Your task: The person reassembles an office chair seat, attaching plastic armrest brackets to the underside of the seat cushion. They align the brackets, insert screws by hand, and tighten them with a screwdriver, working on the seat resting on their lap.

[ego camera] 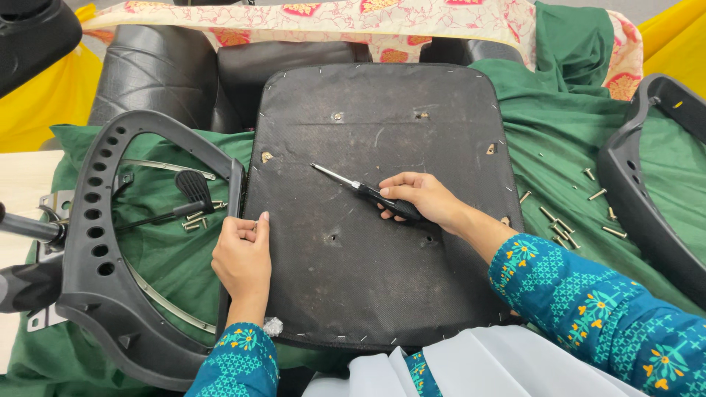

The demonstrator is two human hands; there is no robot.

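- On the green cloth [559, 154], across the person's lap, lay one black seat pad [382, 242], underside up, its fabric edge pinned with small staples all around.
- One pair of scissors [365, 190] rested on the pad's middle, blades shut and pointing up-left; the right hand [423, 198] was curled closed around the black handles.
- One left hand [241, 257] gripped the pad's left edge, thumb on top, fingers wrapped under.
- Several small mounting holes showed in the pad; I counted about seven, two of them near the top edge.
- Left of the pad, touching its edge, stood one black plastic armrest frame [95, 242] with a row of round holes down its side; it crowded the left hand's side.
- Inside that frame's opening lay a small black lever [193, 187] and a little cluster of screws [197, 219], too bunched to count surely.
- Right of the pad, a loose scatter of bolts [562, 228] lay on the cloth, roughly ten, well apart from the scissors.
- Further right, a second black armrest frame [647, 191] curved along the picture's edge.
- Behind the pad sat two black leather cushions [220, 73], partly hidden by it, under a strip of floral fabric [331, 18].
- Yellow cloth [40, 103] showed at both upper corners.
- Both sleeves [596, 309] were teal with a flower pattern.
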